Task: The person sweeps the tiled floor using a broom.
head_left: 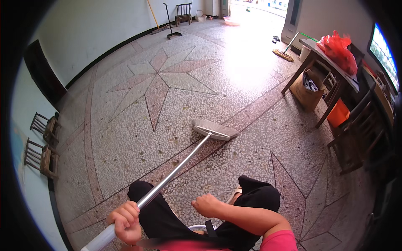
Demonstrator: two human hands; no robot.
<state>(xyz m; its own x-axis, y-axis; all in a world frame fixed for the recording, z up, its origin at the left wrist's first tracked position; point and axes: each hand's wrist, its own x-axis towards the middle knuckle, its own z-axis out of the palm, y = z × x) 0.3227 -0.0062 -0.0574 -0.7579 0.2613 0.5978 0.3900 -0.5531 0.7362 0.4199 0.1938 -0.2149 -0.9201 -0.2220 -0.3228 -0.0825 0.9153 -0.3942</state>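
Note:
My left hand [125, 221] is wrapped around the metal handle [176, 169] of a broom. The handle slants forward from the lower left to the broom head [215, 129], whose pale bristles rest on the terrazzo floor [188, 103]. My right hand [207, 205] is curled into a loose fist in front of my body, apart from the handle, with nothing seen in it. Its forearm crosses over my right leg [260, 194], clad in black trousers. My left leg [150, 200] lies under the broom handle.
At right stands a table [333, 58] bearing a red plastic bag [339, 51], with a cardboard box [307, 89] below. A mop [283, 55] lies near the bright doorway. A long-handled dustpan [173, 35] is by the far wall; wooden chairs [47, 160] line the left wall.

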